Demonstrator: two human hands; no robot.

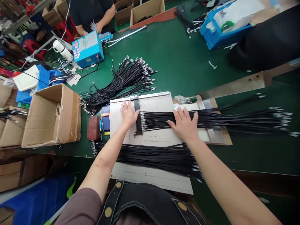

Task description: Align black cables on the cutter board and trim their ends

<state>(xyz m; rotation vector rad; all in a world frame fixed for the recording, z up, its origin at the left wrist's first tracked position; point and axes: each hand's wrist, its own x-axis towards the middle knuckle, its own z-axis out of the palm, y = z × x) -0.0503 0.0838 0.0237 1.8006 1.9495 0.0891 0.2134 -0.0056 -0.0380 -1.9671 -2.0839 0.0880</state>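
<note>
A white paper trimmer board (161, 136) with printed lines lies on the bench, crossed by a black bar (138, 120). My left hand (128, 115) rests on the board, fingers spread, its thumb against the bar. A row of black cables (156, 120) lies flat across the board, silvery ends along the bar's right side. Spread over these cables, my right hand (186, 125) presses down with its palm low and fingers apart. The cables run on to the right, where their far tips fan out. Nearer me, a second bundle of black cables (154, 157) lies across the board.
Beyond the board sits a heap of black cables (122, 76). An open cardboard box (69, 115) stands at left, near a reddish-brown block (93, 128). A blue machine (87, 50) and another person (91, 15) are across the green bench (168, 53). A blue bin (211, 34) is far right.
</note>
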